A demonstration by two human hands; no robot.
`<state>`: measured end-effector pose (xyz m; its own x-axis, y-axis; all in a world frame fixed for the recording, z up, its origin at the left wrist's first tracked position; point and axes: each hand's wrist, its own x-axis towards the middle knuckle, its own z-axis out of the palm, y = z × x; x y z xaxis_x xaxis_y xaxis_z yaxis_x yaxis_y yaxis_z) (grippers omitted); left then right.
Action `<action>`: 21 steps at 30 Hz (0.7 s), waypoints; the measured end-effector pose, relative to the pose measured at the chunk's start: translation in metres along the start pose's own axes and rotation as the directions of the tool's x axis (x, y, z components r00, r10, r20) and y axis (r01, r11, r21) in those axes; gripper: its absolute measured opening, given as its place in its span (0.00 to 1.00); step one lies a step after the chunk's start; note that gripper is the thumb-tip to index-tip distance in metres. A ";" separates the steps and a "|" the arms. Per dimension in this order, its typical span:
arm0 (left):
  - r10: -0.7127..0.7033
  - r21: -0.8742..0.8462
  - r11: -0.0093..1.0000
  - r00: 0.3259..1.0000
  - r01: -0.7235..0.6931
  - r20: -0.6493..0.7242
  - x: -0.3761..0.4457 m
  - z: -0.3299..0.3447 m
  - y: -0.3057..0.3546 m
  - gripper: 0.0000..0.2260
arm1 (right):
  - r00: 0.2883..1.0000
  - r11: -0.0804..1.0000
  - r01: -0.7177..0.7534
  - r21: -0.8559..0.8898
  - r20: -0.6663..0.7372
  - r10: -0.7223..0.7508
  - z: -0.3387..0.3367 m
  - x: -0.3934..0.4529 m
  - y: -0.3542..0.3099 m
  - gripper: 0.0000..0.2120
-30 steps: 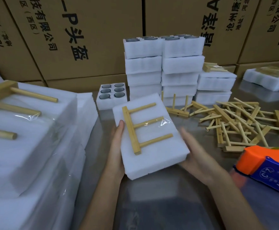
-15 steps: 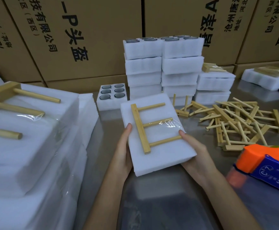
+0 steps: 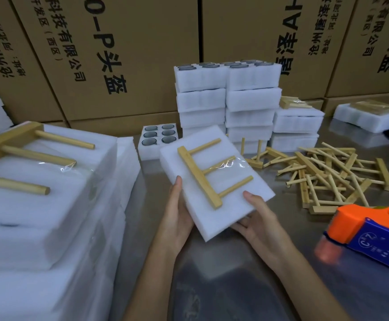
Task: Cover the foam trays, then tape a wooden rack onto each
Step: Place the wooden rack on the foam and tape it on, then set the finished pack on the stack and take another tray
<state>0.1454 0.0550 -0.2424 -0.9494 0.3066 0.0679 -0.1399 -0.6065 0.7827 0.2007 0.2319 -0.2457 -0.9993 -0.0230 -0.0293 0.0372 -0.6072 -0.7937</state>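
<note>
A person holds a covered foam tray (image 3: 216,181) above the metal table (image 3: 156,195), near the middle of the view, tilted so its far end points toward 11 o'clock. A wooden rack (image 3: 208,172) lies flat on the tray's top, its bar running along the left side and its three pegs pointing toward 2 o'clock; clear tape (image 3: 229,163) crosses the middle peg. The left hand (image 3: 177,218) cups the tray's left edge, thumb up along the side and fingers curled underneath, gripping it. The right hand (image 3: 256,218) grips the near right corner, thumb pressed on the top face and fingers under the tray. At 12 o'clock from the held tray stands a stack of foam trays (image 3: 228,105), the top ones showing dark round openings, and an uncovered tray with six round holes (image 3: 158,140) sits on the table at 11 o'clock. A loose pile of wooden racks (image 3: 327,170) spreads over the table at 3 o'clock. At 4 o'clock an orange and blue tape dispenser (image 3: 374,230) sits near the right edge. At 9 o'clock a pile of finished trays (image 3: 45,205) carries a rack on top. Cardboard boxes (image 3: 119,54) with printed characters form the wall behind.
</note>
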 end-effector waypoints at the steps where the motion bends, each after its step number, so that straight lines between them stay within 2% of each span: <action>1: -0.009 0.033 0.999 1.000 0.009 0.011 0.000 0.003 0.001 0.28 | 0.999 0.999 0.026 0.030 -0.020 -0.025 -0.002 -0.001 -0.003 0.27; 4: -0.100 0.148 0.982 0.990 0.114 -0.100 0.001 0.005 -0.008 0.28 | 0.995 0.974 0.089 0.207 -0.072 -0.075 -0.009 -0.006 -0.016 0.24; 6: -0.022 0.395 0.910 0.966 0.125 -0.256 0.002 0.008 -0.021 0.19 | 0.987 0.931 0.153 0.332 -0.096 -0.127 -0.010 -0.007 -0.030 0.23; 7: 0.049 0.589 0.800 0.965 0.116 -0.257 0.002 0.009 -0.027 0.17 | 0.981 0.905 0.190 0.380 -0.119 -0.156 -0.011 -0.006 -0.040 0.24; 8: 0.084 0.764 0.639 0.980 0.086 -0.181 0.002 0.009 -0.033 0.17 | 0.974 0.877 0.222 0.427 -0.144 -0.177 -0.012 -0.004 -0.052 0.25; 10: 0.025 0.962 0.274 0.999 0.020 -0.028 0.013 0.011 -0.049 0.22 | 0.960 0.820 0.272 0.503 -0.202 -0.195 -0.012 0.002 -0.079 0.28; 12: -0.022 1.000 -0.001 1.000 -0.013 0.013 0.026 0.020 -0.060 0.23 | 0.936 0.790 0.335 0.513 -0.276 -0.218 -0.010 0.013 -0.107 0.27; 15: 0.102 0.975 -0.220 0.995 0.016 0.007 0.047 0.037 -0.069 0.18 | 0.890 0.770 0.424 0.477 -0.375 -0.259 -0.003 0.035 -0.147 0.24; 18: 0.175 0.924 -0.381 0.984 0.040 0.029 0.067 0.040 -0.075 0.16 | 0.833 0.731 0.506 0.458 -0.479 -0.277 -0.008 0.062 -0.184 0.24; 21: 0.181 0.901 -0.431 0.983 0.050 0.032 0.085 0.042 -0.080 0.16 | 0.796 0.749 0.529 0.400 -0.541 -0.273 -0.023 0.093 -0.216 0.25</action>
<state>0.0873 0.1610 -0.2731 -0.9494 0.2153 0.2285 0.2664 0.9376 0.2234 0.0999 0.3791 -0.0908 -0.8055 0.5769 -0.1355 -0.5002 -0.7846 -0.3663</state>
